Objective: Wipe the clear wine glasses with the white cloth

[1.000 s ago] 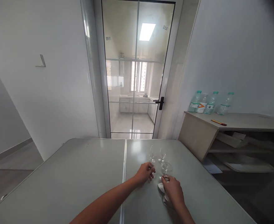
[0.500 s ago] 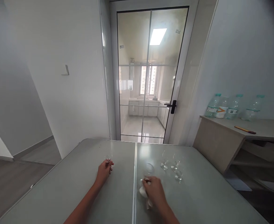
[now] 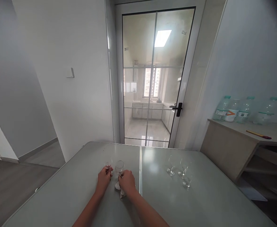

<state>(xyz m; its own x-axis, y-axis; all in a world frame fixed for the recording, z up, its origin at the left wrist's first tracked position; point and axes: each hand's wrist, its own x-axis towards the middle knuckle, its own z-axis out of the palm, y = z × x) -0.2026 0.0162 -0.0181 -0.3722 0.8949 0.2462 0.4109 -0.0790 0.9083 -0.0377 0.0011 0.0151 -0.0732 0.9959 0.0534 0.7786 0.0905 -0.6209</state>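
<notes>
My left hand (image 3: pixel 104 179) is closed around the stem of a small clear glass (image 3: pixel 108 165) that stands on the grey table (image 3: pixel 70 195). Close beside it, my right hand (image 3: pixel 127 182) grips the stem of a second clear stemmed glass (image 3: pixel 119 166) together with a crumpled white cloth (image 3: pixel 118 188). Both hands are on the table's left half, just left of its centre seam. Three more clear stemmed glasses (image 3: pixel 179 172) stand grouped on the right half, apart from both hands.
A glass door (image 3: pixel 152 82) with a black handle faces the table's far edge. At the right, a wooden shelf unit (image 3: pixel 225 142) carries several water bottles (image 3: pixel 243 109) and a pencil-like tool (image 3: pixel 258 134). Open floor lies to the left.
My right hand has carried its glass and cloth leftwards across the centre seam, next to the left hand's glass. The left hand has stayed put. The camera turned slightly left.
</notes>
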